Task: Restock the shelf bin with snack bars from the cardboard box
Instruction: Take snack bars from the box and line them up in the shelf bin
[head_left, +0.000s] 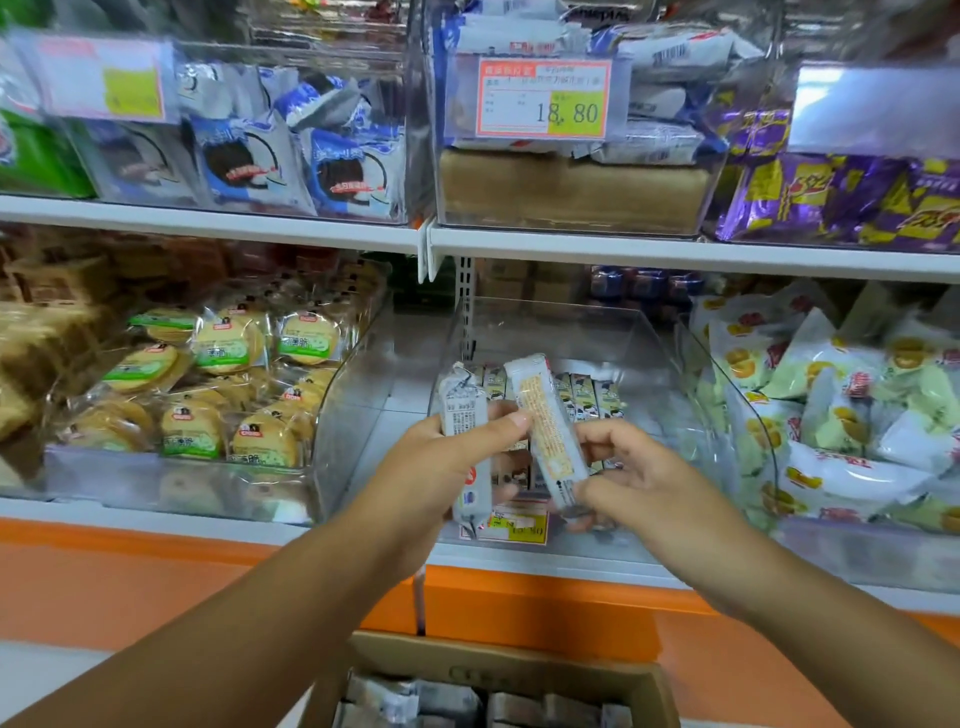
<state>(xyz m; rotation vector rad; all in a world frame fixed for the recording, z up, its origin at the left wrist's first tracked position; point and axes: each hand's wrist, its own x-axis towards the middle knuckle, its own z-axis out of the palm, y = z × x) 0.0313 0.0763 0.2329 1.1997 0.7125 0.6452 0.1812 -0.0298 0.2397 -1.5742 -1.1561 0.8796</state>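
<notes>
White shelving fills the view: an upper shelf board (208, 218) and a lower shelf board (130, 512), evenly lit. A slotted metal upright (466, 291) stands at the back, just beside the upper boards' joint. An orange base panel (130, 592) runs beneath, and pale floor (31, 675) shows at the lower left.

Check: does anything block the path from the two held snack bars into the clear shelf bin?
Nothing visible does. The left hand holds the left bar, the right hand the right bar, in front of the open-topped bin; stocked bars sit low inside it.
</notes>
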